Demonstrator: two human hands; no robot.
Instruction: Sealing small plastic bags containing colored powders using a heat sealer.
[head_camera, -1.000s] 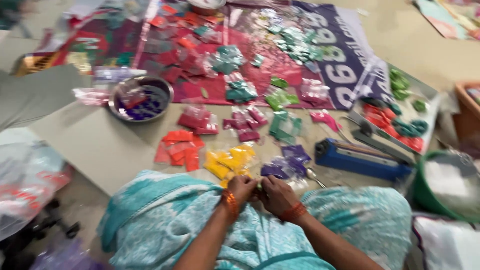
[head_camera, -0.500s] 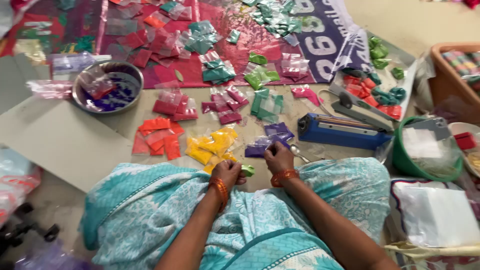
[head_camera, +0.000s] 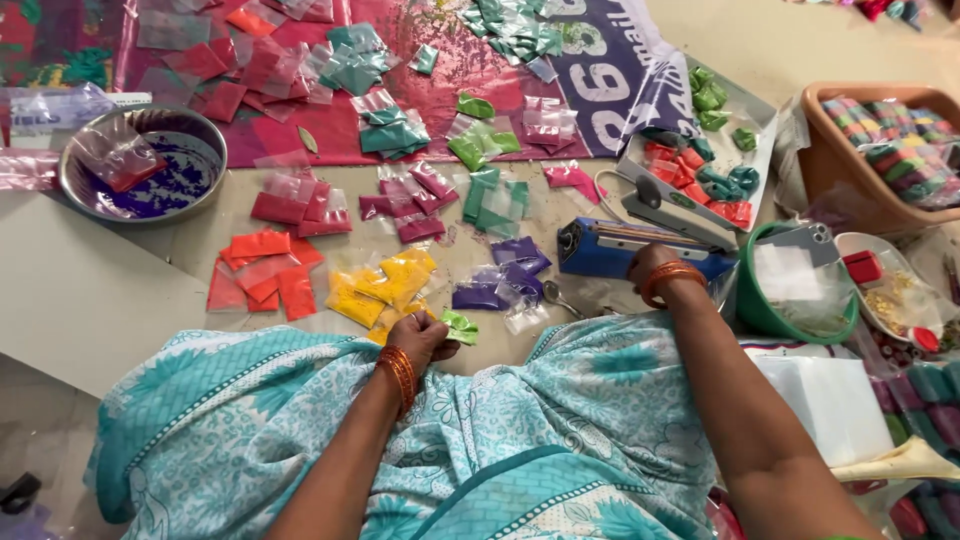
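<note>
My left hand (head_camera: 425, 338) sits at the edge of my lap, pinching a small green packet (head_camera: 460, 326). Just beyond it lie yellow packets (head_camera: 385, 285) and purple packets (head_camera: 505, 272). My right hand (head_camera: 648, 264), with orange bangles on the wrist, reaches out onto the blue heat sealer (head_camera: 610, 245). Its fingers are hidden behind the wrist, so its grip is unclear. A small metal spoon (head_camera: 562, 298) lies beside the purple packets.
Piles of red (head_camera: 262, 270), magenta (head_camera: 415, 200) and green packets (head_camera: 490, 200) cover the floor. A steel bowl (head_camera: 140, 163) stands far left. A green tub (head_camera: 790, 290), a tan basket (head_camera: 880, 150) and a tray of packets (head_camera: 710, 150) stand on the right.
My right hand has left the packet by my left hand and moved right onto the blue sealer. My left hand stays put with the green packet.
</note>
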